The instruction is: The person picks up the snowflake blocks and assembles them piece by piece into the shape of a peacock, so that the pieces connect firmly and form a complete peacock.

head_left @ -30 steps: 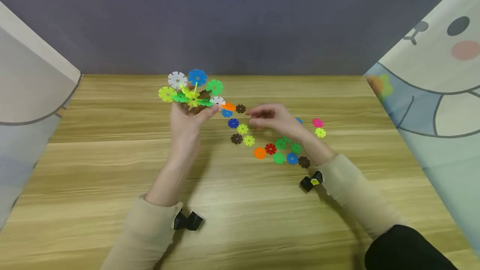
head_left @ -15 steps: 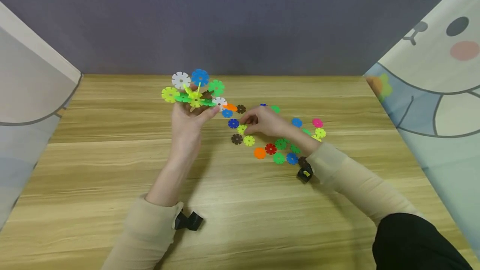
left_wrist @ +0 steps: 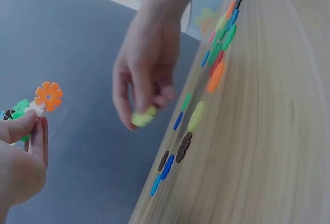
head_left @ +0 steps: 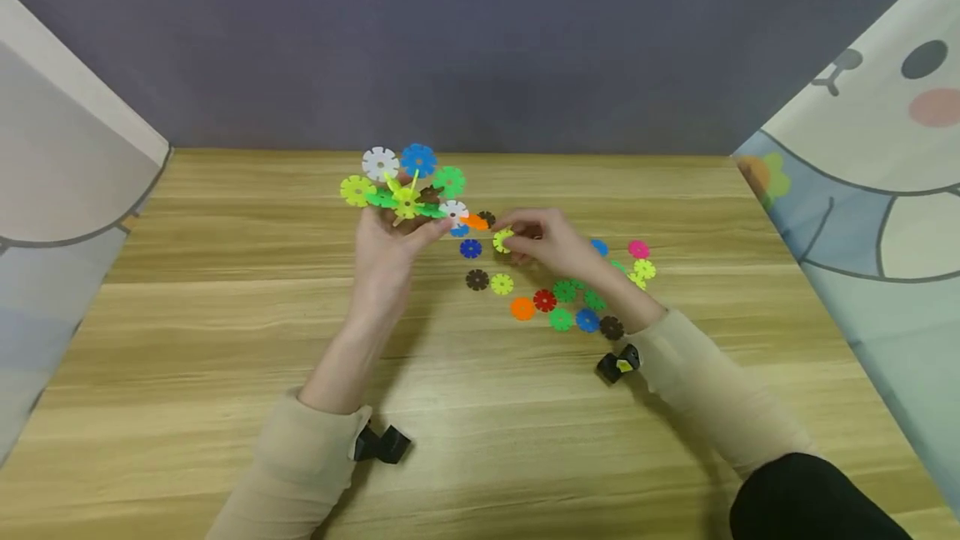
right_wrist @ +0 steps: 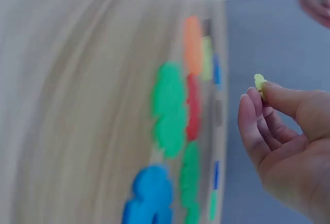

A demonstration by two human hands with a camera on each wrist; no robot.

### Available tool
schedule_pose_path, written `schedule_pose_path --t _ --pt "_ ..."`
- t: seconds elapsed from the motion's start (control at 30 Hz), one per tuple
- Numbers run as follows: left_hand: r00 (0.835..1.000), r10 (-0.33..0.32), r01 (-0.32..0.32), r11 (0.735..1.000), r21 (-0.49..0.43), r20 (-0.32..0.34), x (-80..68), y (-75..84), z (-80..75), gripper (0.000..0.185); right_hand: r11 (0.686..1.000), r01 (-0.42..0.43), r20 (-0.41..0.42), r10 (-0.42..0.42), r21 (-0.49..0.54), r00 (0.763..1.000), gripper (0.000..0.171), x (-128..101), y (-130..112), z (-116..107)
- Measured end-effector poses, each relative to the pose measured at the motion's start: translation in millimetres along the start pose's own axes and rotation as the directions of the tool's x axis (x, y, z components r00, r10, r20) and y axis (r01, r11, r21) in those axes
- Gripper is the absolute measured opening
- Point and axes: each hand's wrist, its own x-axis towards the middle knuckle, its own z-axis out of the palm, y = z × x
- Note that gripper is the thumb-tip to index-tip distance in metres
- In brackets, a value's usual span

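Observation:
My left hand (head_left: 386,252) holds up a cluster of interlocked notched plastic discs (head_left: 407,203), in white, blue, green, yellow and brown. An orange disc (left_wrist: 48,96) sticks out at its right end, joined to a white disc (head_left: 453,212) by my left thumb. Between thumb and fingers, my right hand (head_left: 551,244) pinches a single yellow disc (head_left: 502,242), lifted off the table and apart from the cluster. The same yellow disc (right_wrist: 259,81) shows edge-on in the right wrist view. Part of the cluster is hidden behind my left fingers.
Loose discs lie on the wooden table (head_left: 225,340): a dark blue one (head_left: 470,248), a brown one (head_left: 477,279), a yellow one (head_left: 502,283), an orange one (head_left: 522,308), a red one (head_left: 545,300) and several others under my right forearm. A grey panel (head_left: 450,48) stands behind the table.
My right hand went down to the table, took hold of a yellow disc beside the dark blue one and raised it. My left hand and the cluster shifted slightly right.

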Motion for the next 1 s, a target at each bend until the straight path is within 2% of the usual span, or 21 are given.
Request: schedule_pose_path --t 0.1,0.2,0.3,0.47,0.63,0.8,1.0 --pt "1.0 -0.013 0.013 1.0 0.007 0.009 0.3 -0.8 1.7 0.068 0.995 0.015 -0.066 -0.008 0.098 0.998 0.029 -11 -9 -6" --pt "0.999 -0.028 0.028 0.999 0.039 0.022 0.0 -2.0 1.4 0.068 0.975 0.028 -0.113 -0.003 0.221 0.994 0.032 -21 -18 -10" --pt "0.998 -0.04 0.036 0.995 0.088 0.042 -1.5 -3.2 0.8 0.066 0.96 0.026 -0.149 0.016 0.277 0.989 0.037 -30 -25 -14" --pt "0.995 -0.055 0.042 0.989 0.144 0.082 -5.1 -3.7 0.4 0.062 0.961 0.031 -0.174 0.018 0.274 0.985 0.041 -40 -35 -14" --pt "0.991 -0.072 0.048 0.98 0.193 0.116 -7.5 -1.9 1.5 0.06 0.961 0.101 -0.179 -0.055 0.257 0.982 0.038 -44 -46 -8" --pt "0.985 -0.066 0.028 0.974 0.225 0.162 -9.1 -0.1 2.1 0.06 0.96 0.182 -0.21 -0.137 0.215 0.968 0.036 -45 -53 -2" --pt "0.981 -0.057 0.01 0.97 0.244 0.185 -9.9 -1.2 1.6 0.062 0.951 0.223 -0.248 -0.168 0.215 0.954 0.029 -45 -56 3"
